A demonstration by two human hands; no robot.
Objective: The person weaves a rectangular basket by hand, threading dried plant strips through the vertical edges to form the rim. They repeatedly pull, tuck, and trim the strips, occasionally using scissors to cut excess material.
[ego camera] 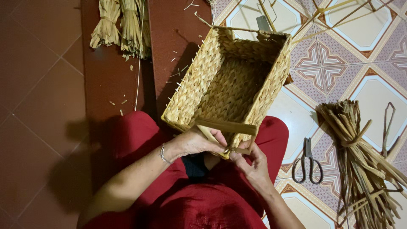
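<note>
Basket weaving on a lap.
Woven basket [229, 80], hollow and holding nothing, rests on the red-clad knees; left hand [197, 142] and right hand [252, 167] pinch a flat straw strip [227, 126] at its near rim.

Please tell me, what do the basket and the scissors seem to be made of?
The basket looks woven from dried plant fibre, perhaps straw or reed: pale tan braided strands with a matt, rough surface. The scissors look like dark metal, dull grey without shine, with two looped handles; whether the handles are coated I cannot tell.
</note>
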